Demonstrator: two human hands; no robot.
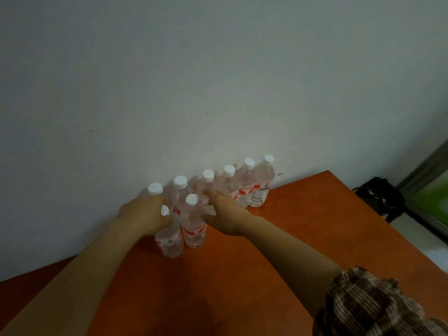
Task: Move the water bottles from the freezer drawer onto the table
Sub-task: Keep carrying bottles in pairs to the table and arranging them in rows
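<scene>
Several clear water bottles (260, 187) with white caps and red labels stand upright in a row against the wall at the back of an orange-brown table (303, 226). Two more bottles stand in front of that row. My left hand (143, 214) grips the upper part of the left front bottle (169, 242), its cap showing beside my fingers. My right hand (223, 212) is curled round the right side of the other front bottle (195, 232). Both bottles rest with their bases on the table. No freezer drawer is in view.
A plain white wall (194, 81) rises directly behind the bottles. The table's right edge runs diagonally down to the right; beyond it a black bag (378, 197) lies on the floor by a framed glass panel (429, 180). A brown patterned sleeve (368, 306) covers my right upper arm.
</scene>
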